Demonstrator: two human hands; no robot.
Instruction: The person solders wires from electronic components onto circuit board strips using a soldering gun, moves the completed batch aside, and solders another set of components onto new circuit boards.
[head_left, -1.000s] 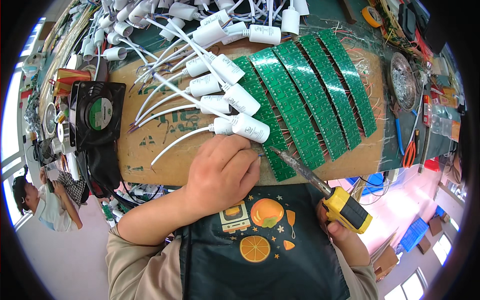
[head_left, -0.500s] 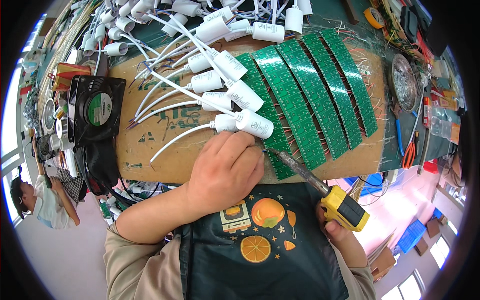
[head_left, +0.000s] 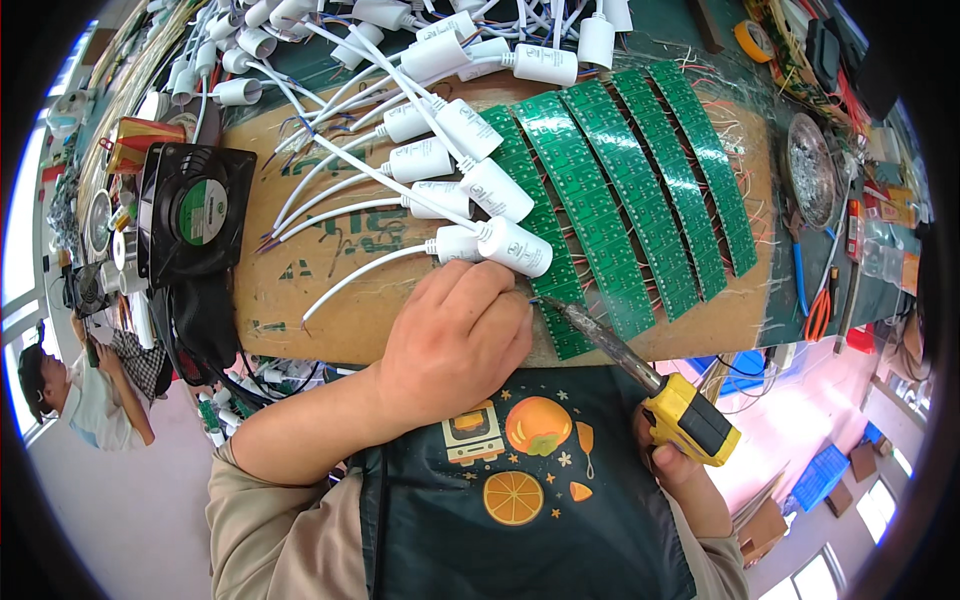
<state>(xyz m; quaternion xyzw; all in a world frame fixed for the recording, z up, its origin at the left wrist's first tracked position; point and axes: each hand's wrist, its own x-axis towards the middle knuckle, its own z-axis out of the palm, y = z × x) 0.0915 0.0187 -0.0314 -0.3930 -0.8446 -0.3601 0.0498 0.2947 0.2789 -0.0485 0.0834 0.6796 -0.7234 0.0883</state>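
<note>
Across the brown board (head_left: 350, 332), beside the leftmost green strip (head_left: 545, 240), the left hand (head_left: 450, 330) rested, fingers curled inward, their grip hidden. The right hand (head_left: 685, 480) was wrapped round the yellow handle (head_left: 692, 418) of the soldering iron (head_left: 632, 362), probably keeping skin off its metal. White sockets (head_left: 514, 246) lay beyond, cords trailing left, perhaps to spare the strips.

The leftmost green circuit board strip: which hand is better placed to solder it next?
Probably the right hand: it holds the yellow-black soldering iron, metal tip at the strip; the left hand is curled nearby, no tool visible.
</note>
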